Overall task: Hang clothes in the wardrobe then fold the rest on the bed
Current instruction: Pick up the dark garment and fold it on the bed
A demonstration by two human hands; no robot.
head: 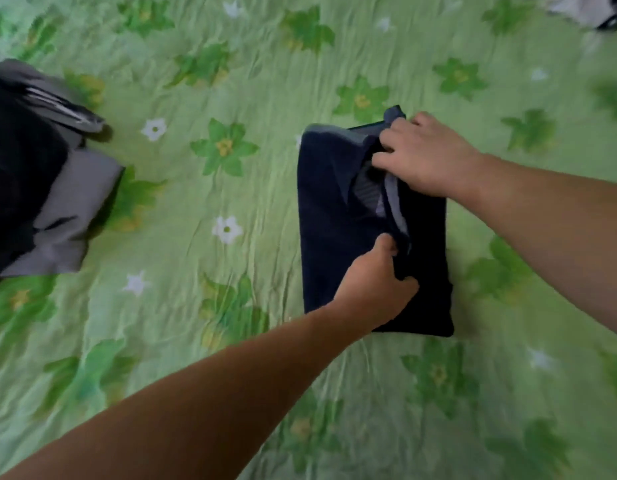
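From the head view, a folded navy shirt (pixel 334 220) lies flat on the bed (pixel 231 64), right of the middle of its green flowered sheet. The left hand (pixel 373 285) grips a fold along the shirt's near edge, fingers curled into the cloth. The right hand (pixel 424 157) clutches the collar end, fingertips tucked into the fabric. A heap of dark and grey clothes (pixel 40 174) sits well apart at the left edge. Another blurred garment (pixel 584 8) shows at the top right corner.
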